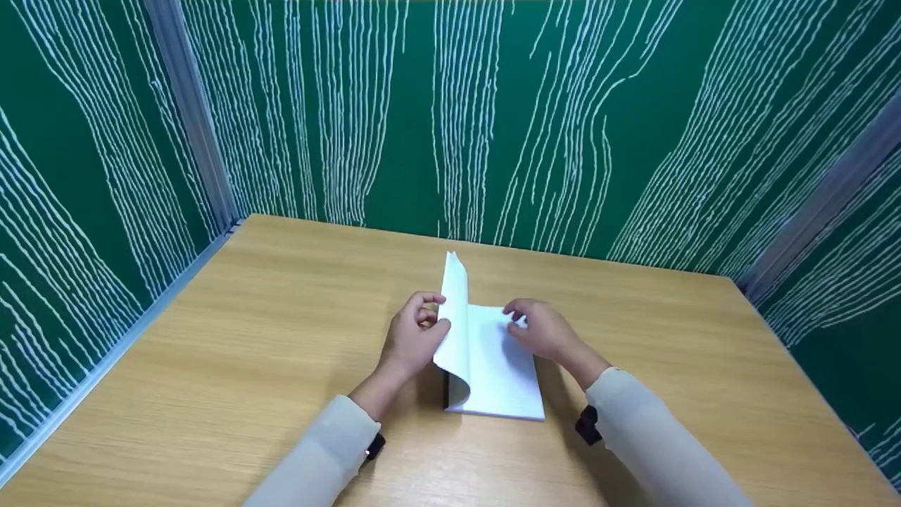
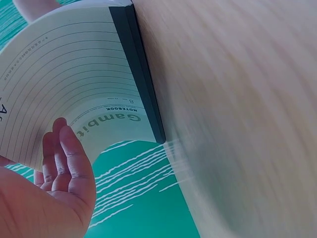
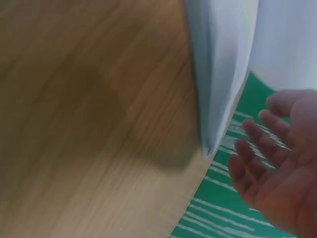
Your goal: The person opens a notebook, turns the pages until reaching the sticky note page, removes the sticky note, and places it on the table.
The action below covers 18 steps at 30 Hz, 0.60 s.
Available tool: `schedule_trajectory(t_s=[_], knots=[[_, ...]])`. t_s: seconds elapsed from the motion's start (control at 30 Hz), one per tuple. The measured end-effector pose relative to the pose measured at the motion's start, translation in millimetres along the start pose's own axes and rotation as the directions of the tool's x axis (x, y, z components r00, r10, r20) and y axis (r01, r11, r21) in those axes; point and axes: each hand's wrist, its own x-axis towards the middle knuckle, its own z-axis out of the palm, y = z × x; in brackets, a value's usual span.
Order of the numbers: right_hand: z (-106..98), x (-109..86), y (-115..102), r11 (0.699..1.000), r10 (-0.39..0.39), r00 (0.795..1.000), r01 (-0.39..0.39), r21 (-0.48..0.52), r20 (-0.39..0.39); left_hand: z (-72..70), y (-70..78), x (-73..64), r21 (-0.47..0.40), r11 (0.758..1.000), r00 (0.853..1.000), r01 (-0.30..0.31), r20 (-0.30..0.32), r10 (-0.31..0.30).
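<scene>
A notebook (image 1: 503, 373) lies on the table, its front cover and perhaps some pages raised and bowed upright at the left. The printed cover (image 2: 74, 64) reads "Gambit NOTEBOOK", and a dark spine (image 2: 141, 74) runs beside it in the left wrist view. My left hand (image 1: 415, 338) holds the raised part by its outer edge, thumb and fingers on opposite sides. Over the upper right of the white page hovers my right hand (image 1: 545, 329), its fingers loosely bent with nothing between them. In the right wrist view that hand (image 3: 282, 158) is apart from the notebook's edge (image 3: 210, 99).
The wooden table (image 1: 281, 338) spreads around the notebook on all sides. Green walls (image 1: 401, 141) with white wavy lines stand behind and at both sides. Both forearms wear pale sleeves, with a dark device (image 1: 588, 425) at the right wrist.
</scene>
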Motion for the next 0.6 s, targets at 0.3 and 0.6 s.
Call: schedule_trajectory(t_s=[0.3,0.6], knots=[[2.2,-2.4,24.1,0.966,0.083,0.996,-0.085,-0.244,-0.018,1.2,-8.8,3.5,0.005,1.0,1.0,0.013,-0.025,-0.013],[-0.6,-1.4,31.8,0.951,0.136,0.99,-0.124,-0.282,0.023,0.9,-6.8,3.9,-0.002,1.0,0.999,0.019,-0.035,-0.019]])
